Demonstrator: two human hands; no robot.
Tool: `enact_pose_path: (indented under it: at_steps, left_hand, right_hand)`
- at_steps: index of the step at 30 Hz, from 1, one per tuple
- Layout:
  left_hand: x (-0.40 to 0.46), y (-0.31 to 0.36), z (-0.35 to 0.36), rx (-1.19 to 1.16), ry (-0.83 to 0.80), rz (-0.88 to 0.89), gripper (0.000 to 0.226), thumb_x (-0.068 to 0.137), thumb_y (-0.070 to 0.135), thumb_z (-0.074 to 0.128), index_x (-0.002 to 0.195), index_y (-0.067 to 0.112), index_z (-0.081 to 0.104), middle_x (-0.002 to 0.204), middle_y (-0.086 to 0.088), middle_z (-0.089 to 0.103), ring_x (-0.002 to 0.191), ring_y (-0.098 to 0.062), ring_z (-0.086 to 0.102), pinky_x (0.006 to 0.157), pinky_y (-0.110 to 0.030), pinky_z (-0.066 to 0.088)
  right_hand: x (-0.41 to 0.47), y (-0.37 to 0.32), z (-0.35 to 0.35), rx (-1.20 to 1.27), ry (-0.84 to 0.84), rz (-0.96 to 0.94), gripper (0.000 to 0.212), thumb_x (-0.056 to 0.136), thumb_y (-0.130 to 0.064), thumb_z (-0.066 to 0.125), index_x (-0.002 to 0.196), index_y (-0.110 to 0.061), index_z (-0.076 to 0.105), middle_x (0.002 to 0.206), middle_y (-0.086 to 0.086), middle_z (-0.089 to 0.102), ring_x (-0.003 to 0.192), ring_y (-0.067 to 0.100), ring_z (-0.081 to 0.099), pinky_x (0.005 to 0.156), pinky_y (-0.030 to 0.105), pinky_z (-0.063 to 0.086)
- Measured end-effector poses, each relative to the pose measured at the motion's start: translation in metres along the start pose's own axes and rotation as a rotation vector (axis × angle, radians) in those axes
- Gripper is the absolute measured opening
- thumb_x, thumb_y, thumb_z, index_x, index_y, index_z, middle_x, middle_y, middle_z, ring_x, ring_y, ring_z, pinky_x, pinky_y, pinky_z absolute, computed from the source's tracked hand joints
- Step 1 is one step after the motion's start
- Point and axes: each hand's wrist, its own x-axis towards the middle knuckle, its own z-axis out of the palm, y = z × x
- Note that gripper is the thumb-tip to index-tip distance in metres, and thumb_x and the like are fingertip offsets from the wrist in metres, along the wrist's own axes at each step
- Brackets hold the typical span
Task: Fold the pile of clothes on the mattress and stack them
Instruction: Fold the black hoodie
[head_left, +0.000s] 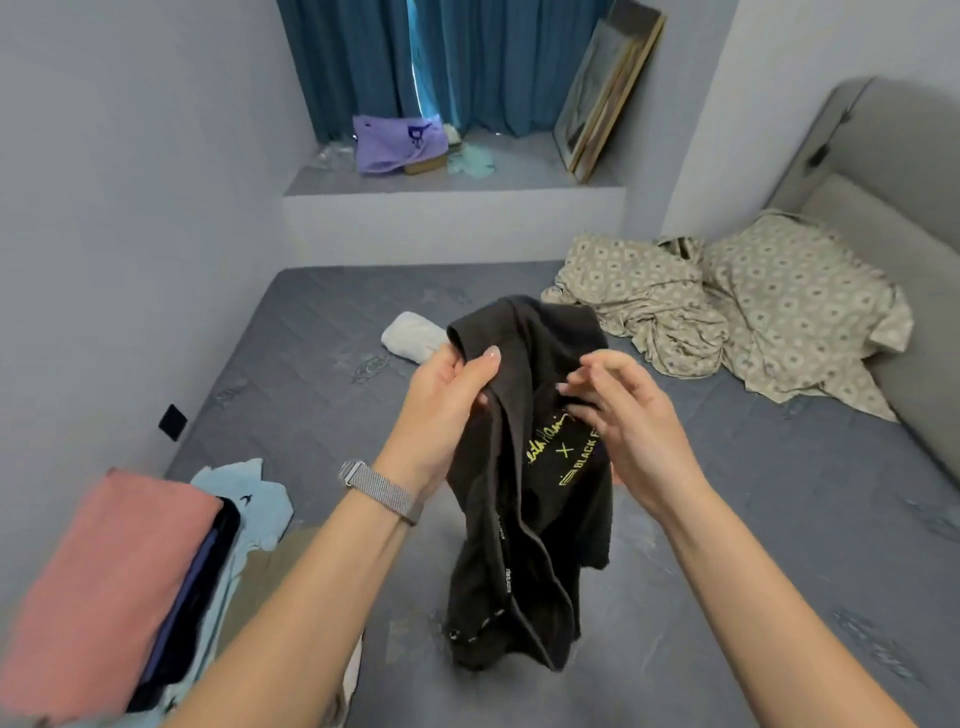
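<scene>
Black garment (524, 467) held up over the mattress (727, 519), not yet folded.

Left hand (447, 410) pinches the upper edge between thumb and fingers; right hand (618, 415) at the printed front, fingers loosely curled, grip not clear. Judged step: sorting out the shirt before folding; next calls for finding shoulders or hem and spreading flat. Stacked clothes (130, 582) at lower left. White bundle (415, 335) just behind, patterned bedding (727, 312) to the right, neither in the way.
</scene>
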Motion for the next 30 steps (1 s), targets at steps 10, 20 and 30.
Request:
enact_pose_path:
  at_steps: [10, 20, 30]
  left_hand:
    - [0.015, 0.096, 0.004, -0.035, -0.41, 0.03, 0.018, 0.096, 0.006, 0.043, 0.095, 0.002, 0.06, 0.079, -0.006, 0.071, 0.072, -0.015, 0.068, 0.066, -0.024, 0.054]
    - [-0.008, 0.01, -0.021, 0.537, -0.176, 0.085, 0.026, 0.087, 0.031, 0.066, 0.1, 0.018, 0.048, 0.09, 0.01, 0.053, 0.077, 0.007, 0.051, 0.074, -0.013, 0.043]
    - [-0.006, -0.158, -0.024, 0.761, -0.168, -0.343, 0.022, 0.093, 0.015, 0.058, 0.078, 0.02, 0.042, 0.082, 0.01, 0.058, 0.092, 0.0, 0.061, 0.093, -0.031, 0.045]
  right_hand:
    - [0.003, -0.074, 0.035, -0.303, -0.382, -0.147, 0.104, 0.048, -0.05, 0.09, 0.137, -0.034, 0.039, 0.117, 0.004, 0.067, 0.113, 0.017, 0.061, 0.095, 0.031, 0.048]
    - [0.008, -0.063, 0.038, -0.172, -0.1, -0.092, 0.01, 0.087, -0.013, 0.067, 0.098, -0.014, 0.068, 0.087, -0.005, 0.074, 0.084, 0.01, 0.069, 0.076, 0.026, 0.056]
    - [0.038, -0.127, -0.074, 0.109, -0.008, -0.103, 0.032, 0.083, -0.028, 0.064, 0.109, -0.009, 0.06, 0.09, 0.001, 0.072, 0.083, 0.014, 0.07, 0.071, 0.027, 0.057]
